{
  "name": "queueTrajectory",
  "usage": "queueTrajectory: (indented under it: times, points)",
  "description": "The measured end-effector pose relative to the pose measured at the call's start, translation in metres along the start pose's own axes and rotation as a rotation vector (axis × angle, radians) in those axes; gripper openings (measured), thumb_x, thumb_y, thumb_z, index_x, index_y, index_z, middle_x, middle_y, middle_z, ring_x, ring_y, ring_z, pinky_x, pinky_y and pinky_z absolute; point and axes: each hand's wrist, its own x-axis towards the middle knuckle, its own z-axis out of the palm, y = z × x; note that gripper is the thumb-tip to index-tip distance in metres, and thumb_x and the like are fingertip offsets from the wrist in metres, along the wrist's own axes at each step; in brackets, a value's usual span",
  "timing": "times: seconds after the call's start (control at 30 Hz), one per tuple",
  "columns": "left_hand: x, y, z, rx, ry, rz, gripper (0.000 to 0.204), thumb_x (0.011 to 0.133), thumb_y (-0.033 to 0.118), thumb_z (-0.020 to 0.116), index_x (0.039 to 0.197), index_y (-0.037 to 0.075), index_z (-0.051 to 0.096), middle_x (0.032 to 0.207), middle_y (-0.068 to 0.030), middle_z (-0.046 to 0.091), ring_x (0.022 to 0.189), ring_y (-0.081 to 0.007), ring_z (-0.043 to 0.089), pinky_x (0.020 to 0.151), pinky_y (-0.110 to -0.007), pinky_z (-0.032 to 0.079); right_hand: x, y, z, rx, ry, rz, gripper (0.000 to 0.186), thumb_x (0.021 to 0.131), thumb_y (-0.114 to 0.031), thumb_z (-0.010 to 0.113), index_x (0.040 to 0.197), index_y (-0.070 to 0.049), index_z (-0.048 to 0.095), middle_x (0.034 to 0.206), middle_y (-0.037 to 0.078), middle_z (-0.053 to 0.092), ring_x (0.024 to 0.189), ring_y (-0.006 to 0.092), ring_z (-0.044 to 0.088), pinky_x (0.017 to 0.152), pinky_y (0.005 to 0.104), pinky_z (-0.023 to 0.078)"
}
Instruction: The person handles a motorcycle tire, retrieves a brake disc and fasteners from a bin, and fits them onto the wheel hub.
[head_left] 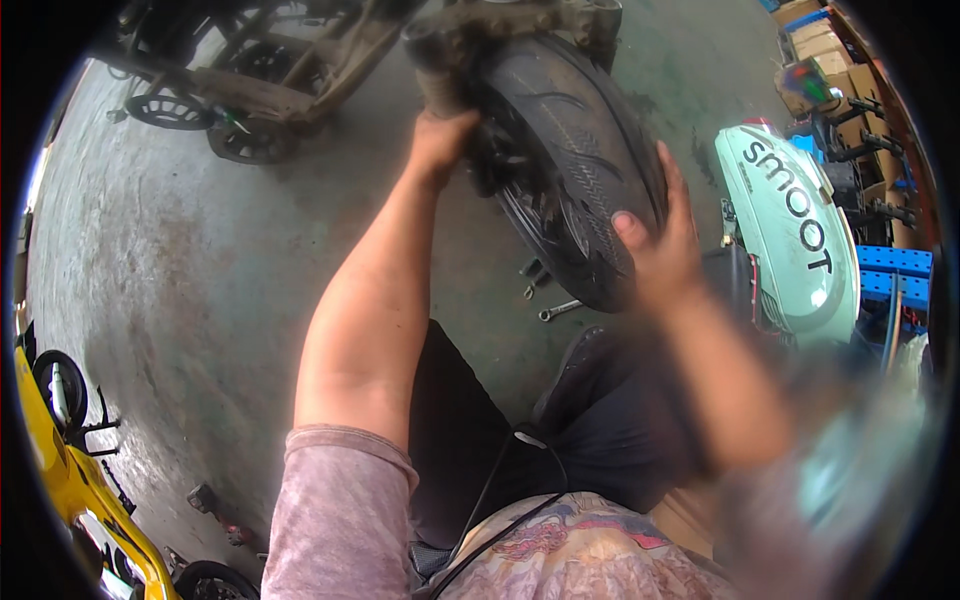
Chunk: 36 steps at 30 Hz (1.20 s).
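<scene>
Tyre: 1 o'clock; likely heavy, grippy; hold tread edges
Left hand: round tube
Right hand: spread wide against tyre

A: What sits between the hands?
B: The tyre, with the left hand around the fork leg on its left and the right hand against its right side.
A: Nearer the body?
B: A wrench on the floor, just beside the tyre's near end.
A: Leftward?
B: A vehicle frame ahead of the left hand; a bike well behind it.
A: Rightward?
B: A body panel near the right hand, a rack beyond, boxes farther ahead.
</scene>
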Motion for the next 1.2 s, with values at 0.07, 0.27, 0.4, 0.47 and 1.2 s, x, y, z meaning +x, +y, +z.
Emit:
queueTrajectory:
  times: [0.07,0.27,0.4,0.47,1.2]
  points:
    - [-0.002,-0.003,0.001,0.016,0.021,0.02,0.034,0.077,0.017,0.067,0.106,0.0,0.059,0.094,-0.0073,0.063,0.084,-0.0163,0.059,0.076,-0.032,0.047,-0.001,0.001,0.0,0.011,0.006,0.019,0.082,0.081,-0.042,0.068,0.139,0.004,0.031,0.13,0.026,0.046,0.123,0.0355,0.045,0.104,0.0417,0.033]
    - [0.002,0.011,0.004,0.067,0.027,0.065,0.032,0.074,0.02,0.068,0.097,-0.002,0.062,0.084,-0.0104,0.064,0.072,-0.0179,0.061,0.064,-0.032,0.048,0.02,-0.005,-0.001,-0.067,0.064,0.117,0.086,0.076,-0.053,0.068,0.134,0.001,0.037,0.124,0.025,0.05,0.116,0.0366,0.05,0.099,0.042,0.039]
    - [-0.002,0.032,-0.002,-0.003,-0.025,0.125,0.03,0.075,0.02,0.067,0.096,-0.001,0.061,0.084,-0.0079,0.064,0.073,-0.017,0.06,0.066,-0.031,0.047,0.051,-0.002,0.013,-0.064,0.165,0.202,0.084,0.072,-0.059,0.068,0.123,0.002,0.043,0.12,0.024,0.052,0.108,0.0352,0.055,0.094,0.0422,0.043]
    - [0.0,0.045,-0.005,-0.034,-0.064,0.159,0.031,0.077,0.018,0.067,0.099,-0.001,0.059,0.085,-0.007,0.063,0.074,-0.0163,0.06,0.066,-0.03,0.047,0.067,-0.001,0.018,-0.058,0.23,0.2,0.081,0.073,-0.058,0.068,0.121,0.003,0.044,0.119,0.023,0.053,0.107,0.0347,0.055,0.093,0.0421,0.043]
    - [-0.027,0.09,0.0,0.279,0.25,0.409,0.057,0.079,0.031,0.071,0.115,-0.005,0.045,0.103,-0.015,0.058,0.093,-0.0239,0.058,0.083,-0.033,0.046,0.176,0.0,0.073,-0.437,0.531,-0.085,0.044,0.086,-0.028,0.062,0.116,0.002,0.049,0.109,0.02,0.06,0.091,0.0318,0.061,0.077,0.0419,0.048]
